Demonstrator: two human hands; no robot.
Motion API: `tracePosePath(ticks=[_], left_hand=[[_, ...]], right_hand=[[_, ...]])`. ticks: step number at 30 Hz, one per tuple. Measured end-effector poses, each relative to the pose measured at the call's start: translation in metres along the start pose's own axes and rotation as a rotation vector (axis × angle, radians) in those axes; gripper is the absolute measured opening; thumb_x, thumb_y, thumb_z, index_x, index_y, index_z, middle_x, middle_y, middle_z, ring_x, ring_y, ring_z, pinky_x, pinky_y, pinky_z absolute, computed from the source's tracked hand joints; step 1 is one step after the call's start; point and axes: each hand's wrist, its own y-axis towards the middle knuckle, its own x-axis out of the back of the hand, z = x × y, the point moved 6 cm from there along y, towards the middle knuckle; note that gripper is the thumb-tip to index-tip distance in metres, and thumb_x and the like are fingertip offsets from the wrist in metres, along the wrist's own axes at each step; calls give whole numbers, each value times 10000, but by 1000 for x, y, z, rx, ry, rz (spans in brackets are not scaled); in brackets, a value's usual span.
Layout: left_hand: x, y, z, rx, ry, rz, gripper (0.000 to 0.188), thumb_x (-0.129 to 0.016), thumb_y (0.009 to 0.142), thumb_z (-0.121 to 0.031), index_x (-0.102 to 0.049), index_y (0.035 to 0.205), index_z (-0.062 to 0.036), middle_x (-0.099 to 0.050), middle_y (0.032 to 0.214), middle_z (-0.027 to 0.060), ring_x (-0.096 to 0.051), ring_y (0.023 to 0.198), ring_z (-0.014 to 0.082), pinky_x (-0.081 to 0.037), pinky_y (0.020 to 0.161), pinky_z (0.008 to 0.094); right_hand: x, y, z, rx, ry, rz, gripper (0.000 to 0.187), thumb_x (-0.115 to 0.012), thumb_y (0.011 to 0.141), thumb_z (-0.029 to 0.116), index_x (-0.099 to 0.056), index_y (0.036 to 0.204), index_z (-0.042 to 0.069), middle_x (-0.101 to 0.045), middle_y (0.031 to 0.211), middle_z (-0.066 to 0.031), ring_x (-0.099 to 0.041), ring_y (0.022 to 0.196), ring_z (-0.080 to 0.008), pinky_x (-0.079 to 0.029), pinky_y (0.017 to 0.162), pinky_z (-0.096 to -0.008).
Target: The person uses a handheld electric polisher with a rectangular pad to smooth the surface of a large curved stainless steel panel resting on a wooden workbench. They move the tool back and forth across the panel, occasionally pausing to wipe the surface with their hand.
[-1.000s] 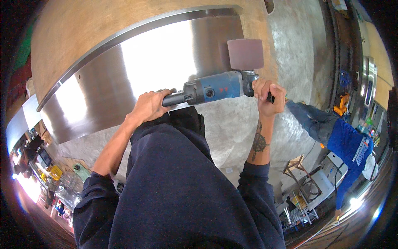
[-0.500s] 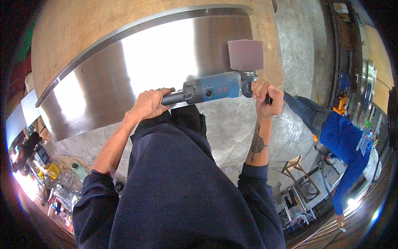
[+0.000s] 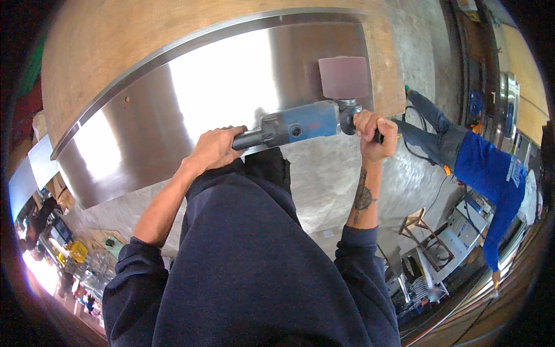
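Note:
Both hands hold a blue and black drum sander [image 3: 312,122] close in front of my body. My left hand [image 3: 215,148] is closed round its black rear handle. My right hand [image 3: 377,134] wraps the dark side handle near the head. The mauve abrasive drum [image 3: 344,77] is over the right end of a shiny steel sheet [image 3: 139,136]; whether it touches the metal I cannot tell. A raised lip runs along the sheet's far side.
The sheet lies on a wooden table [image 3: 115,40]. A co-worker in a blue top [image 3: 488,168] bends over at the right, near a small wooden stool [image 3: 413,222] and metal parts. Grey concrete floor [image 3: 324,185] shows between us. Assorted items, including a yellow container [image 3: 76,251], stand at the lower left.
The sander and both hands keep nearly the same pose, while the sheet and table sit slightly shifted in view. At the right, the co-worker appears a little farther right, with the legs spread.

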Motion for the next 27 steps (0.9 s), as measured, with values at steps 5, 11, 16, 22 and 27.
tracePosePath(ticks=[5,11,16,22,27], left_hand=[[-1,-12,24,-40,18,10,571,-740,918,-431,-657,1386,-115,-766,1100,203,-746,972,396,-580,897,499],[7,-31,51,-44,-5,63,586,-752,897,-421,-659,1384,-108,-765,1084,215,-746,959,405,-576,898,504],[18,-46,60,-49,-9,67,544,-757,845,-302,-676,1327,-64,-757,967,213,-733,924,400,-566,868,506],[20,-57,80,-91,-17,42,496,-745,822,-232,-698,1282,-50,-751,893,216,-728,881,403,-561,833,510],[22,-64,86,-92,-16,52,482,-741,815,-229,-706,1262,-52,-752,883,216,-734,872,400,-564,823,508]], right_hand=[[-21,-12,-2,-24,-70,13,417,-433,927,306,-388,564,106,-432,548,-91,-402,585,-224,-356,684,-395],[-54,-24,-12,25,-21,-11,433,-452,930,297,-425,558,78,-437,539,-102,-399,559,-229,-349,648,-394],[-73,-33,-16,41,-4,-35,436,-461,924,299,-433,557,65,-437,537,-106,-402,553,-235,-364,660,-396],[-94,-42,-21,12,-29,-45,443,-459,927,307,-429,558,65,-447,547,-112,-414,562,-235,-374,679,-400],[-107,-44,-25,-6,-51,-41,419,-427,936,320,-399,570,119,-412,555,-67,-395,587,-211,-349,690,-387]])
